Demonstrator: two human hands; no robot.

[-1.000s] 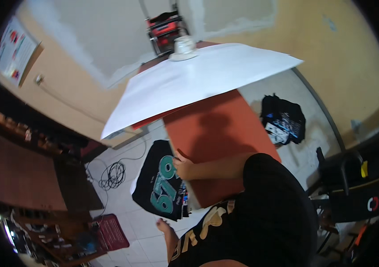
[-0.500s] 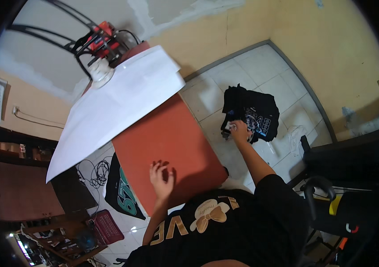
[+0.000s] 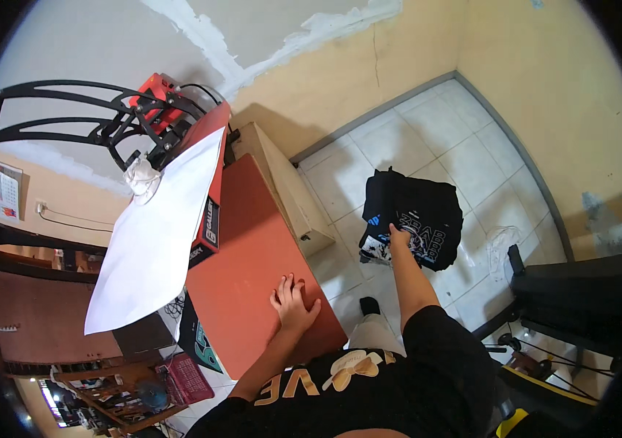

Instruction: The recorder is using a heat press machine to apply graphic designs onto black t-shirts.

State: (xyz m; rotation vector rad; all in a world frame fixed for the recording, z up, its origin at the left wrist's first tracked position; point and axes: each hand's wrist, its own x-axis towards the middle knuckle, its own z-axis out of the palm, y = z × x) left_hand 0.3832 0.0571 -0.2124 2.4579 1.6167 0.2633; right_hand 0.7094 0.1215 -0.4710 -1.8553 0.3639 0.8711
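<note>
My left hand rests with its fingers spread on the flat orange-red lower plate of a heat press. My right arm reaches down to the right, over a pile of folded black T-shirts with white and blue prints on the floor. On the pile's near left part, my right hand has its fingers closed on a black T-shirt; the fingertips are partly hidden. A large white sheet drapes over the press's raised upper plate, with a bunched white cloth at its upper edge.
The press's black lever frame juts out at the upper left. Beside the press stands a beige cabinet. A white rag lies on the tiled floor near black furniture at the right. A maroon crate-like item is at lower left.
The view has shifted, and more of the press's upper plate shows beside the sheet. My left hand has moved right across the lower plate. My right hand stays at the T-shirts, whose visible prints have shifted.
</note>
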